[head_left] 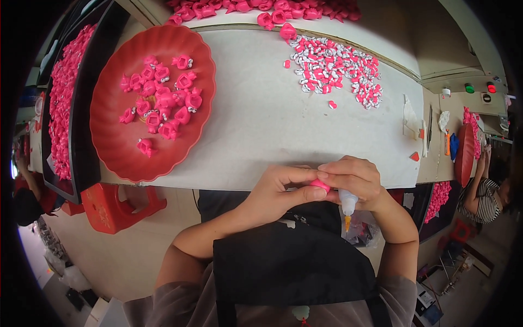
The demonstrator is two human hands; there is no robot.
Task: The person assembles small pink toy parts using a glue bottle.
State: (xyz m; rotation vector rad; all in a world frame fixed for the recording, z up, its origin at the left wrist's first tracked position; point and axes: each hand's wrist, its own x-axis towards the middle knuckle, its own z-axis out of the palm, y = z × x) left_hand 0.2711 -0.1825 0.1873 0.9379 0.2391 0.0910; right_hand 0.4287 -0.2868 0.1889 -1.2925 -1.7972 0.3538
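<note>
From my remote station I inspect through the head view. Both hands meet at lower centre-right of the frame, just off the near edge of the white work sheet [250, 114].

Left hand [280, 189]: closed in a pinch, thumb and fingers on a small pink moulded piece [321, 185]. The piece is mostly covered, so I cannot tell which way it faces.

Right hand [357, 179]: fingers curled, fingertips at the same piece, while a translucent squeeze bottle [347, 200] is tucked beneath them.

Governing relation: the bottle lies just right of and slightly below the piece. Its long axis runs nearly upright in the frame, and its amber tip [347, 222] points toward the lower edge, away from the piece. I judge that the tip would have to be turned upward and leftward to address it. The right hand has the bottle; the piece sits between both hands.

Elsewhere, a red scalloped tray [111, 117] at upper left bears pink figures [166, 101]; a heap of flat pink-and-white pieces [321, 62] lies upper right of centre, well apart from the hands.
</note>
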